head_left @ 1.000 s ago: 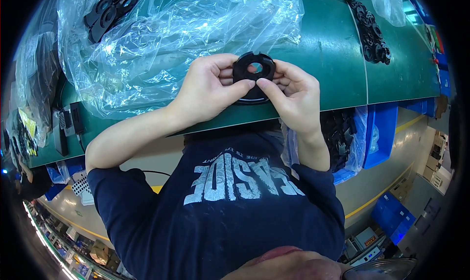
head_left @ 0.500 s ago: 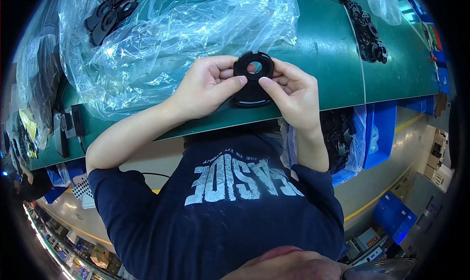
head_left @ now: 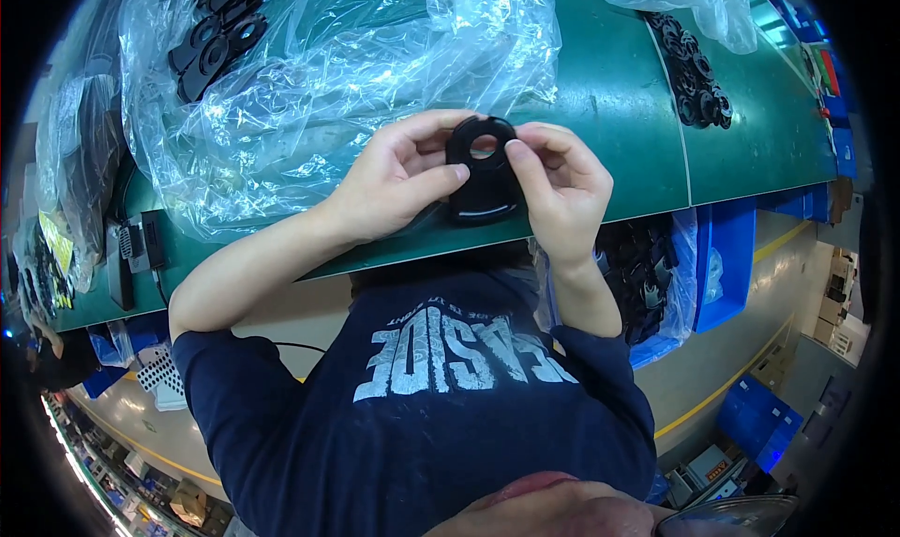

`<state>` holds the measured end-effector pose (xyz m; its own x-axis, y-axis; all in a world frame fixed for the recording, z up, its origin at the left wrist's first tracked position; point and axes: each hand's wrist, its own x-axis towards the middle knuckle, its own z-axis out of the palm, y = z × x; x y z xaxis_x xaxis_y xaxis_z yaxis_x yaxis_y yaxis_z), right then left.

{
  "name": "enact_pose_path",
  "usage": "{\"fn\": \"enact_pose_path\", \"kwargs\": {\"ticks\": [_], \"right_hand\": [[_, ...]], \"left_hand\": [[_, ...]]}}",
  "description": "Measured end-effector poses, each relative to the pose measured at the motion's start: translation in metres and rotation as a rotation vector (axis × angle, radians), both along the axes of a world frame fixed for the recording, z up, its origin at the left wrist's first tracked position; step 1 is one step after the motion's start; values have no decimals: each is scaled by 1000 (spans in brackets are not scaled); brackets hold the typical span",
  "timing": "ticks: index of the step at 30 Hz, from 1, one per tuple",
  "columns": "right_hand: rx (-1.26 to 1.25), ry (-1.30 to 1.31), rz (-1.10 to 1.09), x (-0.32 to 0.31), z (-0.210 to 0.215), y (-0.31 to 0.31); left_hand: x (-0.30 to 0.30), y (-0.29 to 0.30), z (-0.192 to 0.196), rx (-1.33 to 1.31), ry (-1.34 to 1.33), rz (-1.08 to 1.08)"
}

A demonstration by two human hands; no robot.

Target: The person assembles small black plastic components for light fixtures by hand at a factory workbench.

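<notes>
The part (head_left: 484, 190), black and flat with a round hole in its ring end, is held up between the two hands, by the near edge of the worktop (head_left: 614, 134). Its long axis runs away from the person's body: the ring end is the far one, and the broad end, with a curved bright line across it, faces the shirt (head_left: 450, 434).

The left hand (head_left: 396, 176) is on the part's left side, its grip closed on it, the thumb laid on the face just below and left of the hole. The right hand (head_left: 567, 192) also grasps it, but higher and closer to the rim: thumb at the ring's upper right, fingers behind. So both grips take the ring half, one from each side, and neither is clearly nearer; the broad end reaches toward the body with no thumb on it. How far the hidden fingers wrap behind cannot be told.

Beyond the left hand lies crumpled clear plastic (head_left: 300, 152); a pile of black pieces (head_left: 694, 79) sits well off to the right.
</notes>
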<state>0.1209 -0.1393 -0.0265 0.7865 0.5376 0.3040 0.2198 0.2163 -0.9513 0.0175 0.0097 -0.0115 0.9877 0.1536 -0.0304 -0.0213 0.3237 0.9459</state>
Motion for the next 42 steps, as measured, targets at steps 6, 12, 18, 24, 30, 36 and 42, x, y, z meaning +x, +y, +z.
{"fn": "enact_pose_path", "kwargs": {"ticks": [6, 12, 18, 24, 30, 36, 42], "right_hand": [[-86, -140, 108, -2, 13, -5], [-67, -25, 135, -11, 15, -4], [-42, 74, 194, -9, 11, -3], [-14, 104, 245, -8, 9, 0], [-59, 201, 333, 1, 11, -3], [-37, 165, 235, 4, 13, -5], [-219, -334, -3, 0, 39, -6]], "left_hand": [[-3, 1, 12, 19, 51, -28], [-5, -1, 18, 165, 151, 53], [-6, -5, 17, 204, 150, 145], [-8, -7, 18, 264, 129, 214], [-6, -6, 18, 260, 194, 172], [-3, -4, 10, 69, 93, 63], [-6, -5, 19, 211, 80, 27]]}}
